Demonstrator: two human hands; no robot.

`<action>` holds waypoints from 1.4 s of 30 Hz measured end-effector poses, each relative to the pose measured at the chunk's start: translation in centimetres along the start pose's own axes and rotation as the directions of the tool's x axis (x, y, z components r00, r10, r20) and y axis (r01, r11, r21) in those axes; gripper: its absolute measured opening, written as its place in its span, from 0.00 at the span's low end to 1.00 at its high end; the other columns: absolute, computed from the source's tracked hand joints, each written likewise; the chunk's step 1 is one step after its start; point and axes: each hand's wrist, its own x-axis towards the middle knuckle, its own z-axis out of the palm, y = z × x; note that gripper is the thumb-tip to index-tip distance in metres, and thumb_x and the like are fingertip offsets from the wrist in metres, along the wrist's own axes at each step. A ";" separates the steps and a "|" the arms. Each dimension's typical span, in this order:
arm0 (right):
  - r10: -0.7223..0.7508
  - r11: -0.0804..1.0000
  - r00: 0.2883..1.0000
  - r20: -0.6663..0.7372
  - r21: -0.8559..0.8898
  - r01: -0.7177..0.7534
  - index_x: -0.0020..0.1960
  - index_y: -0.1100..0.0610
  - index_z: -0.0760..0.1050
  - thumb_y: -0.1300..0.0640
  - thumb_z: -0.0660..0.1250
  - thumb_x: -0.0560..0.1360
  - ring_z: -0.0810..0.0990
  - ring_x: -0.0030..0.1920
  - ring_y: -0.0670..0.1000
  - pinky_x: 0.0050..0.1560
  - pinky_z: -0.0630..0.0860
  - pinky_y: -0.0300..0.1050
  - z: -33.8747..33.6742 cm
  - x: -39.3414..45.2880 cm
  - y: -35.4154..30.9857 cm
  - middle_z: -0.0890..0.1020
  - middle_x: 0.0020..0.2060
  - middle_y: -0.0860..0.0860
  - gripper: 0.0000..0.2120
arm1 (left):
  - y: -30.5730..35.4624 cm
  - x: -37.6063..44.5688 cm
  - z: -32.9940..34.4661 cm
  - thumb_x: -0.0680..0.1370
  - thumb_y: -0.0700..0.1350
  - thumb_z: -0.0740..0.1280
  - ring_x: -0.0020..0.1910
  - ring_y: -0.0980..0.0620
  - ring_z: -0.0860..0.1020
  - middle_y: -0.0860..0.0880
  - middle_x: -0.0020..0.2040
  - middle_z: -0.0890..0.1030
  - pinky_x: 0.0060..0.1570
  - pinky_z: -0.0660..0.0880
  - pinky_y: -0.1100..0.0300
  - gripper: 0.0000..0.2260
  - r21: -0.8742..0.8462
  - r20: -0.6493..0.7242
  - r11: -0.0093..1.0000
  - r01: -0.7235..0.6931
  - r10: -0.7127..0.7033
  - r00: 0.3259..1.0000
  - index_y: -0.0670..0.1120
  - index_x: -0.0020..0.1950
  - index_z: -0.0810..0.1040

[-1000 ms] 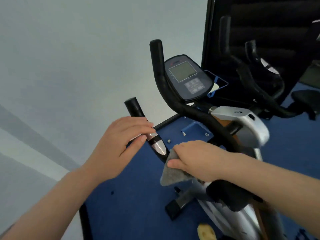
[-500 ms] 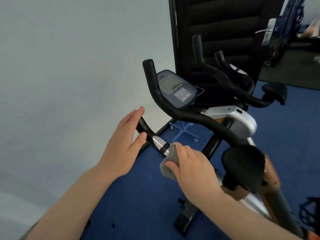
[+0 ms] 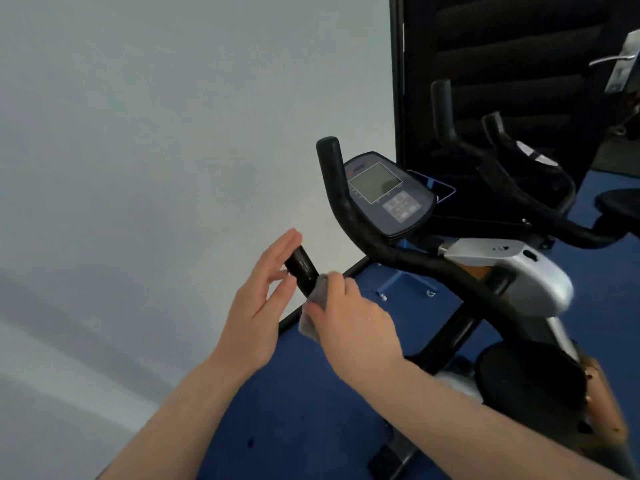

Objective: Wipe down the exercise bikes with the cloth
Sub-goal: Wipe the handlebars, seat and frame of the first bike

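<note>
At the near handlebar [image 3: 302, 268] | right hand [image 3: 349, 323] grip wraps cloth [image 3: 313, 311] round bar | left hand [image 3: 263, 299] spread, steadying | advice: twist cloth fully round, slide to tip.

Your left hand [image 3: 258, 306] reaches forward with fingers straight and thumb apart, holding nothing. Your right hand [image 3: 349, 323] is curled, knuckles up, both forearms bare.

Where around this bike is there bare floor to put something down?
Bare blue carpet lies between the two forearms, bordered by the white wall and the bike's black upright post. It is crowded at the black handlebar end, where the left hand and the right hand with the grey cloth meet.
</note>
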 end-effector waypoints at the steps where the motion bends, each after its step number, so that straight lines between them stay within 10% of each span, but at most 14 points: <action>1: 0.001 0.999 1.000 0.025 0.035 -0.001 0.67 0.54 0.57 0.39 0.53 0.81 0.80 0.47 0.54 0.33 0.73 0.47 0.5 0.7 -0.2 0.72 0.56 0.50 0.23 | 0.0 0.0 0.2 0.82 0.44 0.57 0.71 0.60 0.69 0.62 0.72 0.70 0.65 0.66 0.69 0.21 -0.029 -0.021 0.999 0.025 -0.026 0.999 0.55 0.74 0.66; 24: 0.042 0.850 0.998 -0.055 0.527 -0.007 0.67 0.47 0.66 0.44 0.49 0.83 0.79 0.52 0.49 0.52 0.75 0.52 -0.6 4.5 -3.1 0.76 0.58 0.46 0.16 | -2.7 0.7 -2.0 0.81 0.46 0.57 0.66 0.59 0.75 0.56 0.65 0.78 0.64 0.70 0.65 0.16 -0.132 0.008 0.991 -0.007 0.008 1.000 0.49 0.68 0.74; 29: 0.074 0.960 0.994 0.084 0.262 -0.094 0.66 0.47 0.63 0.40 0.50 0.81 0.79 0.45 0.53 0.42 0.74 0.52 -0.1 0.6 0.0 0.75 0.52 0.45 0.18 | -3.0 0.6 -1.9 0.83 0.50 0.55 0.67 0.60 0.73 0.59 0.66 0.78 0.63 0.67 0.71 0.17 -0.092 -0.021 0.994 -0.055 0.054 0.998 0.49 0.69 0.75; 33: 0.075 0.913 0.991 0.111 0.393 -0.113 0.56 0.52 0.65 0.42 0.49 0.83 0.77 0.40 0.53 0.38 0.68 0.49 -0.1 3.1 -0.5 0.73 0.38 0.45 0.15 | -3.0 0.1 -0.4 0.83 0.45 0.56 0.67 0.61 0.72 0.57 0.67 0.76 0.64 0.67 0.70 0.17 -0.126 -0.106 0.991 -0.044 0.030 0.994 0.48 0.69 0.74; 38: -0.013 0.993 0.991 0.130 0.117 -0.002 0.66 0.50 0.61 0.40 0.50 0.81 0.78 0.42 0.55 0.38 0.75 0.51 -0.4 -0.7 1.2 0.74 0.54 0.49 0.19 | -3.2 -0.6 0.5 0.83 0.47 0.55 0.71 0.60 0.69 0.57 0.71 0.73 0.70 0.65 0.63 0.17 -0.146 -0.132 0.989 -0.023 0.004 0.991 0.51 0.72 0.70; 42: -0.071 0.949 0.913 0.402 0.310 -0.063 0.61 0.52 0.63 0.39 0.53 0.81 0.77 0.40 0.48 0.36 0.70 0.43 -2.0 1.1 3.1 0.76 0.45 0.48 0.18 | -3.3 -1.3 2.0 0.83 0.49 0.55 0.77 0.60 0.58 0.59 0.79 0.59 0.75 0.57 0.57 0.23 -0.099 -0.085 0.995 -0.016 0.007 0.996 0.52 0.78 0.57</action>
